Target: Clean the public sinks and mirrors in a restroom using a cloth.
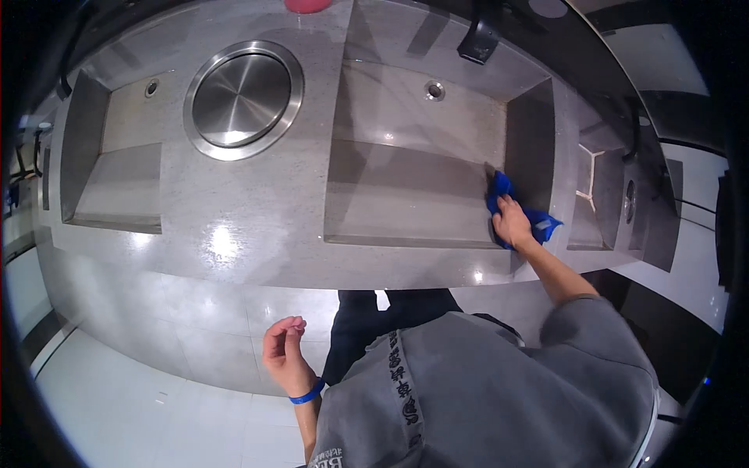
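My right hand [512,224] presses a blue cloth [542,225] into the right front corner of a grey rectangular sink basin [409,199]. Part of the cloth climbs the basin's right wall and reaches its rim. My left hand [287,354] is raised over the floor in front of the counter, with curled fingers and nothing visible in it; a blue band circles the wrist. Toward the back of the basin lies a round metal drain [434,90].
A round steel lid [241,99] is set in the grey counter [246,251], left of the basin. Another basin [126,187] lies further left, one more [597,216] at the right. A dark faucet [478,47] overhangs the back edge. A red object [308,5] stands behind.
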A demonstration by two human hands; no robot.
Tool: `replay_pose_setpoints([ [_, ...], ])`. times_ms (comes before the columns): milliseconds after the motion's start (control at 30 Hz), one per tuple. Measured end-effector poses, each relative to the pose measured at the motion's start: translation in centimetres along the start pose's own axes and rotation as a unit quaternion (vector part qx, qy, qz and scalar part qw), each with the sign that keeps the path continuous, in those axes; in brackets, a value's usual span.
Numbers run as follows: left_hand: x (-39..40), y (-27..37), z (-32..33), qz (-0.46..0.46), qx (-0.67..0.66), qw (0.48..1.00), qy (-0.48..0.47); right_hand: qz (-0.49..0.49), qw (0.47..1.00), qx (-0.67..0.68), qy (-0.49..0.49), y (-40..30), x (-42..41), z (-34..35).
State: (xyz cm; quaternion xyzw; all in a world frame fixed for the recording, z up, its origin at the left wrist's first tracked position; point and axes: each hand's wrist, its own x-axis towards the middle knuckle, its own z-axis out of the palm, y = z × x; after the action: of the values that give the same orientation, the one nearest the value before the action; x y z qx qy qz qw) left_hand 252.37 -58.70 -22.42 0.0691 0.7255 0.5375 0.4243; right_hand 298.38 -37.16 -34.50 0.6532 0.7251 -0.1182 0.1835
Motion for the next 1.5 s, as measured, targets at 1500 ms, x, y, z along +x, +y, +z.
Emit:
replay_pose_setpoints([
  [1500,6.9,18.1,19.6,0.507,0.203,0.822,-0.160,-0.203,0.262,0.939,-0.089,-5.9,-7.8,-19.1],
])
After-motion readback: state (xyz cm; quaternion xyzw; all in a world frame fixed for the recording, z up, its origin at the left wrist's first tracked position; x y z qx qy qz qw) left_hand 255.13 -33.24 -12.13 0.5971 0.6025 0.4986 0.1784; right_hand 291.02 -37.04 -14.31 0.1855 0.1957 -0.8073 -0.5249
